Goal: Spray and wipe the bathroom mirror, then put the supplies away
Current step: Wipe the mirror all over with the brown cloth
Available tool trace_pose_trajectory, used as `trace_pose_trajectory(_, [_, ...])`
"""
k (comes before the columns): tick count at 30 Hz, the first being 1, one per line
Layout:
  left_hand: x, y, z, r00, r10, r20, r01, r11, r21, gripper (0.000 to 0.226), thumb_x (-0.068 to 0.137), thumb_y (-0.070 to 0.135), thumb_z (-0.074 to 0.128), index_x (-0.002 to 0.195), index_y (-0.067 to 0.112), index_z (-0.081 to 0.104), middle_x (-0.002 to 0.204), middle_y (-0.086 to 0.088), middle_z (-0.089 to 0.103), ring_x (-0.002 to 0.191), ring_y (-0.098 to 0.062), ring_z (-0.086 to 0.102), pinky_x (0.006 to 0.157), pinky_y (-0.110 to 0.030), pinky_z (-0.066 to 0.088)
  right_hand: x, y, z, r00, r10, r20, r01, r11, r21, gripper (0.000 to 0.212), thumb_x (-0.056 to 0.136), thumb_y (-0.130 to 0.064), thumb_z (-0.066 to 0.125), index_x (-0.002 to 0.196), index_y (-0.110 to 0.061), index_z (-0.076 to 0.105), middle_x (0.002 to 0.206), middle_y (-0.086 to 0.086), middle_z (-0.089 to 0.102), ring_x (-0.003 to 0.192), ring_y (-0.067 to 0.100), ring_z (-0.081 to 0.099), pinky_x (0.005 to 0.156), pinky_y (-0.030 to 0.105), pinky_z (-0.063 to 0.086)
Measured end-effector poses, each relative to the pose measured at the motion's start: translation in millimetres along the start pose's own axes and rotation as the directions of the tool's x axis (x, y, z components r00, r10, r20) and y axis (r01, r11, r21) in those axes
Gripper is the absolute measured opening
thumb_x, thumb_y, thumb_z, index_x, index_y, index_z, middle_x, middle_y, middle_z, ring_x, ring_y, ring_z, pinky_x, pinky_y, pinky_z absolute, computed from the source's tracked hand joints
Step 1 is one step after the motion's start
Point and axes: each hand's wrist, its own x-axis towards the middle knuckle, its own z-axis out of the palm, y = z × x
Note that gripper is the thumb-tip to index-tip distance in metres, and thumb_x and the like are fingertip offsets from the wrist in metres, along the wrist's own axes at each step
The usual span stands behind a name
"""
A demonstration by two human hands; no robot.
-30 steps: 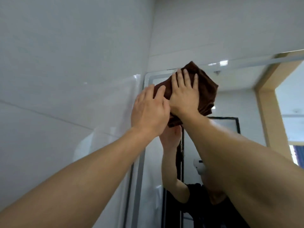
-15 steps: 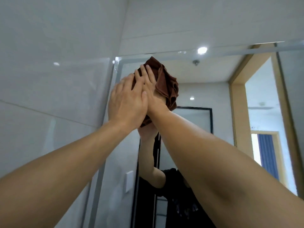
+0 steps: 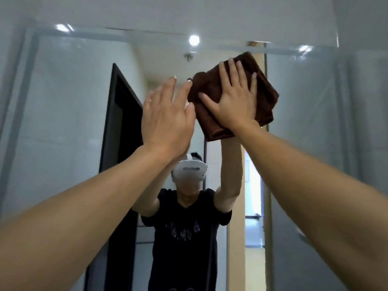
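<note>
Your forearms are bare; in the mirror you wear a short-sleeved black T-shirt point(image 3: 184, 227) with faint lettering and a white headset point(image 3: 190, 170).

There was one view only, from a wide-angle camera worn on the person's head. It faced forward and tilted upward, toward the upper part of the mirror point(image 3: 73, 114), close enough that both forearms ran in from the lower corners and filled much of the picture. The left hand point(image 3: 168, 114) and the right hand point(image 3: 235, 99) sat near the middle of the frame, raised above the camera's level. Below the hands, the mirror showed the white headset point(image 3: 190, 170) looking straight back. Straight lines bowed toward the edges.
</note>
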Motion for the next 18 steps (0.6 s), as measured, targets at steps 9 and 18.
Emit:
trace_pose_trajectory(9, [-44, 0, -10, 0.997, 0.017, 0.077, -0.023, 0.997, 0.080, 0.049, 0.102, 0.038, 0.032, 0.149, 0.030, 0.037, 0.158, -0.004, 0.032, 0.148, -0.021, 0.025, 0.122, -0.046, 0.017, -82, 32, -1, 0.982, 0.188, -0.017, -0.188, 0.982, -0.003, 0.097, 0.087, -0.076, 0.030, 0.162, -0.017, 0.017, 0.170, 0.006, 0.012, 0.157, 0.025, 0.007, 0.125, 0.058, 0.005])
trace_pose_trajectory(18, [-83, -67, -64, 0.991, -0.068, 0.119, 0.058, 0.994, 0.091, 0.051, 0.101, 0.031, 0.035, 0.151, 0.025, 0.034, 0.161, -0.008, 0.027, 0.150, -0.024, 0.022, 0.122, -0.049, 0.013, -173, -123, 12, 0.979, 0.188, 0.074, -0.195, 0.977, 0.090, 0.101, 0.087, -0.073, 0.038, 0.162, -0.010, 0.013, 0.170, 0.012, 0.006, 0.157, 0.028, 0.002, 0.123, 0.059, 0.005])
